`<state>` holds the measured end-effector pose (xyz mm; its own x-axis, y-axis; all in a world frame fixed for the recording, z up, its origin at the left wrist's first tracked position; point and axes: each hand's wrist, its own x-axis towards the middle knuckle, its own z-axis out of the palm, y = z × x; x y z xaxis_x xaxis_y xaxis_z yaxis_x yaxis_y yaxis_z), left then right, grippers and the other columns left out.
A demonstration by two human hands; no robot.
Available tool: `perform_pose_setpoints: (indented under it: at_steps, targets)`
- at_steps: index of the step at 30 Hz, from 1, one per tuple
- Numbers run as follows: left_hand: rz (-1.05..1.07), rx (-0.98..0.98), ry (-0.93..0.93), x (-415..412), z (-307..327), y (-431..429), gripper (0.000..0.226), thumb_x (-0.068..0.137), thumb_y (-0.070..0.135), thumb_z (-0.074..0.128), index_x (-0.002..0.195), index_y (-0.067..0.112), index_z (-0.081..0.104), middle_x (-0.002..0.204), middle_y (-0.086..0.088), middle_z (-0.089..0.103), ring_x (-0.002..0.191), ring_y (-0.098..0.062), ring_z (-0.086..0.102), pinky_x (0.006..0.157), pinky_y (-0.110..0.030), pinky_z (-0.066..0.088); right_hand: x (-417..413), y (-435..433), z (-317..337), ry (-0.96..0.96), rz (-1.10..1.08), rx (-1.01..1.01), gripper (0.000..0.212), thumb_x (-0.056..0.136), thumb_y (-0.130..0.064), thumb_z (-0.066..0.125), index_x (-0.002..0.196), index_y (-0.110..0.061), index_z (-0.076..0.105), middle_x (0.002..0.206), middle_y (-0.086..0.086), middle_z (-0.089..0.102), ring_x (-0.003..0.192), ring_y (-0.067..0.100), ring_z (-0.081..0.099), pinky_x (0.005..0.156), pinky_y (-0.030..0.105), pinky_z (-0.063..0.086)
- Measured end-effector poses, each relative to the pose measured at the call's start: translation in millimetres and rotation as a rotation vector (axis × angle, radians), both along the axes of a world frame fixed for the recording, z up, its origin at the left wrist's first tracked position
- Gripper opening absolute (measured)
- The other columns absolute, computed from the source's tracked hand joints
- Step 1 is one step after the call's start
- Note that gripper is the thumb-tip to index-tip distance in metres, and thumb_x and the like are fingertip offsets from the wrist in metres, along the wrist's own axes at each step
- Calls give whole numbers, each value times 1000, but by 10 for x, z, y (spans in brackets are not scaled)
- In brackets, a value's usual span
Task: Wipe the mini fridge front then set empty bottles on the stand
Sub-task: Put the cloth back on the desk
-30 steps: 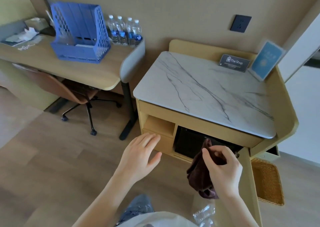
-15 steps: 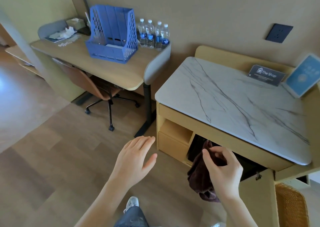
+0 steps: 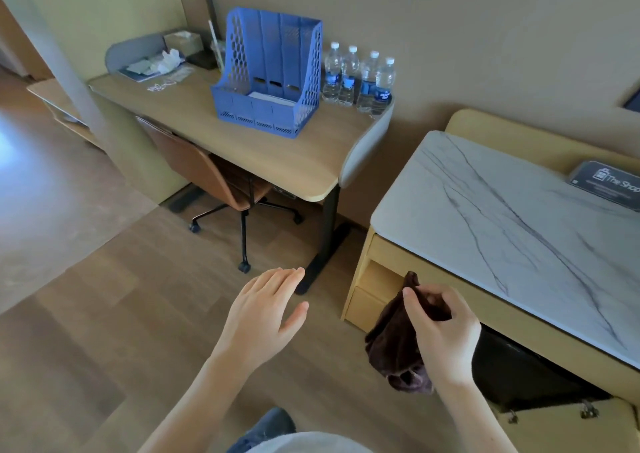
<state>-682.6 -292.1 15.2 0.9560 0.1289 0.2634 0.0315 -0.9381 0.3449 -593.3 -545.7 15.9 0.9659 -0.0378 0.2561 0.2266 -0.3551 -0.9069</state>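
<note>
My right hand (image 3: 445, 335) pinches a dark brown cloth (image 3: 393, 347), which hangs bunched below my fingers in front of the cabinet. The black mini fridge (image 3: 519, 373) sits in the open compartment of the yellow stand (image 3: 391, 262), under its white marble top (image 3: 502, 217); only part of the fridge front shows. My left hand (image 3: 268, 310) hovers open over the wooden floor, palm down, holding nothing. Several clear water bottles with blue labels (image 3: 358, 78) stand at the back right corner of the wooden desk (image 3: 263, 151).
A blue file rack (image 3: 268, 75) stands on the desk beside the bottles, with a tissue box and papers (image 3: 166, 64) further left. A brown swivel chair (image 3: 211, 179) is tucked under the desk. A black sign (image 3: 606, 182) rests on the marble top. The cabinet door (image 3: 554, 425) hangs open.
The view has swung left, so the desk and bottles sit nearer the middle and the stand has slid to the right. Both hands keep their poses; the cloth stays in my right hand.
</note>
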Motion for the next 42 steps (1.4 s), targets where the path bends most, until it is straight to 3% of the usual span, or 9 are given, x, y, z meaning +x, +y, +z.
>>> perform_pose_setpoints:
  at_steps: [6, 12, 15, 20, 26, 33, 35, 38, 42]
  targets:
    - [16, 37, 12, 254, 77, 914, 48, 93, 44, 43, 128, 17, 63, 116, 9, 68, 107, -10, 62, 90, -25, 48, 382, 934, 82, 25, -8, 57, 14, 85, -22, 81, 82, -30, 70, 81, -14, 68, 83, 10, 65, 74, 27, 55]
    - [56, 30, 37, 626, 30, 1450, 39, 89, 36, 58, 121, 14, 67, 111, 6, 70, 102, -15, 65, 85, -31, 52, 840, 1535, 96, 4, 23, 42, 15, 86, -23, 80, 83, -33, 69, 83, -16, 69, 83, 7, 66, 72, 13, 52]
    - [76, -5, 73, 921, -55, 1630, 39, 90, 35, 58, 121, 14, 68, 112, 4, 70, 103, -18, 65, 87, -34, 53, 1155, 1752, 52, 19, 57, 9, 11, 87, -24, 79, 84, -29, 70, 83, -15, 69, 85, 8, 67, 72, 12, 52]
    - [79, -7, 73, 1579, -183, 1938, 36, 91, 34, 61, 121, 15, 67, 108, 6, 69, 100, -17, 64, 86, -33, 52, 1883, 2138, -59, 13, 78, 3, 10, 86, -20, 79, 85, -25, 71, 82, -14, 69, 83, 9, 67, 72, 18, 54]
    - [46, 29, 61, 2632, -105, 2366, 46, 92, 43, 44, 119, 13, 68, 108, 5, 69, 100, -18, 63, 84, -33, 52, 2881, 2660, -81, -31, 111, -30, 11, 85, -14, 80, 87, -19, 71, 85, -10, 68, 83, 13, 66, 72, 21, 54]
    - [-5, 15, 82, 3616, 22, 2768, 41, 93, 40, 47, 120, 14, 64, 108, 5, 68, 97, -18, 63, 80, -33, 53, 3719, 3242, -107, -70, 204, -109, 10, 85, -11, 81, 90, -13, 73, 88, -7, 67, 84, 8, 63, 74, 10, 48]
    - [-10, 4, 104, 3803, -9, 2883, 39, 94, 40, 47, 121, 15, 64, 110, 5, 68, 99, -18, 63, 81, -33, 52, 3914, 3395, -170, -11, 234, -55, 11, 85, -16, 81, 90, -20, 72, 88, -12, 68, 85, 10, 65, 74, 12, 50]
    - [-30, -6, 128, 4023, -97, 3039, 41, 94, 40, 44, 120, 16, 64, 108, 6, 68, 98, -17, 63, 79, -31, 51, 4225, 3581, -392, 273, 243, 83, 9, 85, -22, 81, 86, -23, 73, 85, -12, 71, 84, 6, 68, 70, 14, 50]
    - [-104, -6, 179, 4296, -302, 3258, 34, 92, 33, 59, 119, 14, 66, 107, 4, 69, 98, -21, 64, 78, -34, 52, 4528, 3740, -835, 410, 107, -19, 17, 83, -19, 83, 74, -26, 70, 75, -18, 70, 70, -4, 63, 66, 16, 48]
